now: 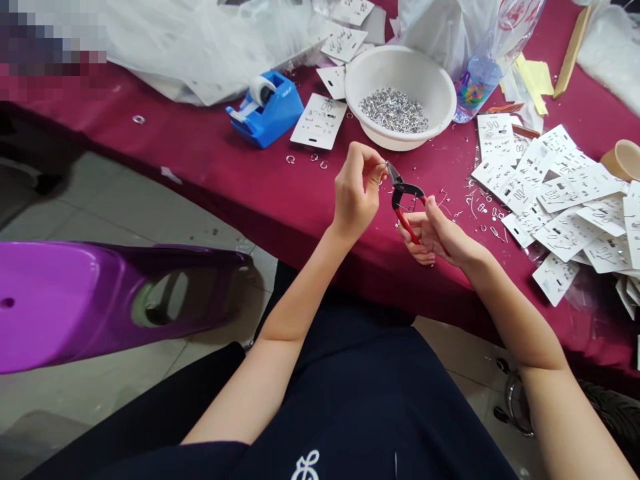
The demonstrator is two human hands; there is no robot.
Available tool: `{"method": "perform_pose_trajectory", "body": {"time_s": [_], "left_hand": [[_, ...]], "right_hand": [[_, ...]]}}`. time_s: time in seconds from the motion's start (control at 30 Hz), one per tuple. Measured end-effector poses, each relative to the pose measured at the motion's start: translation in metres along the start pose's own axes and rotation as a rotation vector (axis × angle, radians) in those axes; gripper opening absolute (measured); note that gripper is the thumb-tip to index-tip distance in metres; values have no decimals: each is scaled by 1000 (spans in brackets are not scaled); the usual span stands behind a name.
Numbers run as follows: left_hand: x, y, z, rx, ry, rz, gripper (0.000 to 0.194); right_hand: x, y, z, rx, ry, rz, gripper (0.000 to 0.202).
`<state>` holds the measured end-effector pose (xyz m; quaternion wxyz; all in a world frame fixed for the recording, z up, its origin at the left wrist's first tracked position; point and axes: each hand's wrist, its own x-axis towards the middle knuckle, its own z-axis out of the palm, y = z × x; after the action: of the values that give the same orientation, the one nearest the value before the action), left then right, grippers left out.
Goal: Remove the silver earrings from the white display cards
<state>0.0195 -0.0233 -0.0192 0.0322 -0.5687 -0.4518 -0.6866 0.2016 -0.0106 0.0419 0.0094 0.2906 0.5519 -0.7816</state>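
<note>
The left hand pinched a small metal ring between thumb and fingertips, presenting it to the nose of the red-handled pliers; the right hand had its grip closed round the handles, steadying the tool for fine work; both were held above the near edge of the desk, covered in maroon cloth; at 12 o'clock stood a white bowl of metal fittings; at 3 o'clock lay white cards; at 10 o'clock, a blue tape dispenser; pale tiled floor below.
</note>
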Motion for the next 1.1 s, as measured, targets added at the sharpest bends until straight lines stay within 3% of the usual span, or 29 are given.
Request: {"method": "perform_pose_trajectory", "body": {"time_s": [0.17,0.4,0.67,0.93,1.03,1.1], "left_hand": [[2,9,-1,20,-84,-8,30],[0,5,-2,38,-152,-7,36],[5,12,-3,-25,-140,43,35],[5,20,-2,-66,-145,-48,41],[5,23,-1,-91,-141,-70,42],[5,23,-1,-83,-133,-96,44]], "right_hand": [[-1,0,0,97,-125,-15,77],[1,5,0,232,-228,-4,76],[5,16,5,583,-557,-43,86],[7,19,7,755,-771,-68,100],[7,22,8,775,-782,-55,97],[8,22,9,735,-701,-53,93]]}}
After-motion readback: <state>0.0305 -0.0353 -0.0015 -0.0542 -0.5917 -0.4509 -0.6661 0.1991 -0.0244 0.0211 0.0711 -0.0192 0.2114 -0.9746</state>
